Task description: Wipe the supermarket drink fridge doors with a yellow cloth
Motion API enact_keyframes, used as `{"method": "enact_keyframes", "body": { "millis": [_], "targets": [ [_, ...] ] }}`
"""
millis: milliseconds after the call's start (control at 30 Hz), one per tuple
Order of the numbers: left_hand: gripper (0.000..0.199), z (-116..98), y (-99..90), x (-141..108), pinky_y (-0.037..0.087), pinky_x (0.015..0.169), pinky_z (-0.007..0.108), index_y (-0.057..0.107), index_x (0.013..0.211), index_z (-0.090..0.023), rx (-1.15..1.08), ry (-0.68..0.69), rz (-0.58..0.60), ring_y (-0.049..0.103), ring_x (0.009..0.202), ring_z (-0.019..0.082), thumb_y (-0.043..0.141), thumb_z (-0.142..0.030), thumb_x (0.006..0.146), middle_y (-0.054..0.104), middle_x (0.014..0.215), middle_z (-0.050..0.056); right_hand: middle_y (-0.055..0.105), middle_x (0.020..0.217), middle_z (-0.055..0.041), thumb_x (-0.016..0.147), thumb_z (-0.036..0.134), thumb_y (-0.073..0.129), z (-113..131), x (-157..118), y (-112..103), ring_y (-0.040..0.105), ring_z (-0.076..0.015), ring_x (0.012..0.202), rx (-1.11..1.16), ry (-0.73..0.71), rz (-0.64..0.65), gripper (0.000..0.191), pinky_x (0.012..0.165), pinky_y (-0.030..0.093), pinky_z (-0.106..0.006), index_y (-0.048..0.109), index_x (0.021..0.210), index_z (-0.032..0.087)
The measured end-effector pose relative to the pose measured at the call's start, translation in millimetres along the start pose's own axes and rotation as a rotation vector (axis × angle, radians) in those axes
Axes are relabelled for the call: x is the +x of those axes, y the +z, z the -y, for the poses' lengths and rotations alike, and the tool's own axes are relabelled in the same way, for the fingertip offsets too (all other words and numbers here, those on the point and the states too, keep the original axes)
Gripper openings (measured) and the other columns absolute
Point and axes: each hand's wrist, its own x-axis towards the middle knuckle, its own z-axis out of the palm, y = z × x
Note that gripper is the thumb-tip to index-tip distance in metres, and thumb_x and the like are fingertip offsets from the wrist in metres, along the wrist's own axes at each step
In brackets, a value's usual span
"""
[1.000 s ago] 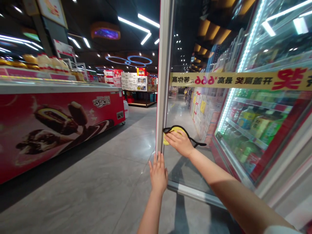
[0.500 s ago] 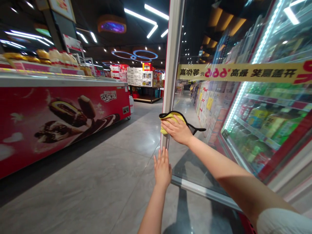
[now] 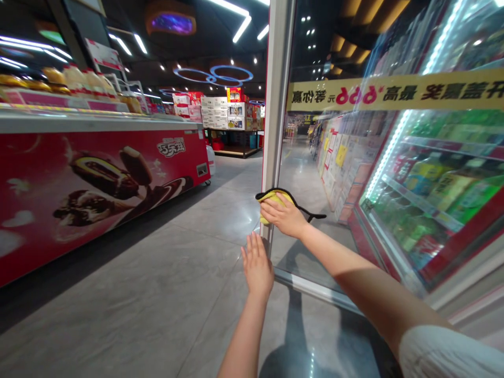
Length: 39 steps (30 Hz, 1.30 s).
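A yellow cleaning cloth [image 3: 265, 217] with a black border is under my right hand [image 3: 286, 216], pressed to the white upright frame [image 3: 271, 136] of a glass door [image 3: 305, 168]. The fingers lie over the cloth, and a dark-edged corner of it sticks out to the right. Lower down, my left hand [image 3: 259, 265] rests against the same frame edge, fingers stretched out and holding nothing. Its palm side is hidden. Across the glass runs a yellow banner [image 3: 394, 94] with lettering seen in reverse.
On the left stands a red ice cream freezer [image 3: 169, 173] with bottles and goods on top. Stacked boxes [image 3: 214, 113] fill a display stand farther back. Lit shelves of drink bottles [image 3: 444, 184] show at right. Grey tile floor [image 3: 157, 294] spreads below.
The view has tipped down a little. My right hand and the cloth have slid lower along the door frame. My left hand stays by the frame edge, shifted slightly left in the picture.
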Motion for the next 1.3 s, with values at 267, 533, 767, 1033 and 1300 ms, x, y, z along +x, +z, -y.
{"method": "enact_keyframes", "body": {
  "millis": [267,533,767,1033,1300],
  "targets": [
    [0.080,3,-2.9,2,0.030,0.122,0.057,0.011,0.162,-0.012,-0.018,-0.028,-0.019,0.021,0.154,0.030,0.037,-0.001,0.086,0.028,0.164,0.019,0.062,0.144,0.0015,0.097,0.013,0.053,15,-42,22,0.052,-0.0142,0.136,0.151,-0.016,0.146,0.045,0.122,0.036,-0.047,0.056,0.139,0.030],
    [0.086,-3,6.0,5,0.031,0.121,0.056,0.002,0.162,-0.015,-0.044,0.004,-0.043,0.020,0.154,0.030,0.037,0.001,0.085,0.027,0.164,0.018,0.048,0.155,-0.0111,0.099,0.012,0.043,8,-37,-3,0.040,-0.0261,0.146,-0.021,0.401,-0.010,0.056,0.128,0.008,-0.060,0.038,0.154,0.018],
    [0.086,-11,8.7,7,0.030,0.122,0.055,0.001,0.162,-0.017,-0.090,0.024,-0.031,0.017,0.155,0.028,0.034,0.003,0.086,0.025,0.165,0.017,0.062,0.142,-0.0090,0.096,0.011,0.045,33,-85,21,0.051,-0.0222,0.136,0.071,-0.003,0.054,0.053,0.124,0.030,-0.053,0.046,0.149,0.017],
    [0.092,-5,2.3,9,0.030,0.122,0.055,0.000,0.162,-0.020,-0.133,0.095,-0.018,0.012,0.155,0.026,0.033,0.007,0.081,0.022,0.167,0.014,0.062,0.143,-0.0037,0.098,0.013,0.051,45,-83,12,0.053,-0.0222,0.134,0.009,0.357,-0.030,0.052,0.127,0.020,-0.057,0.050,0.147,0.030],
    [0.091,-1,8.4,9,0.028,0.122,0.056,0.006,0.162,-0.020,-0.125,0.165,0.088,0.014,0.155,0.026,0.032,0.008,0.080,0.022,0.166,0.012,0.066,0.138,-0.0016,0.097,0.012,0.052,58,-126,3,0.054,-0.0174,0.132,0.084,0.202,0.093,0.050,0.125,0.027,-0.047,0.053,0.145,0.027]
  ]
}}
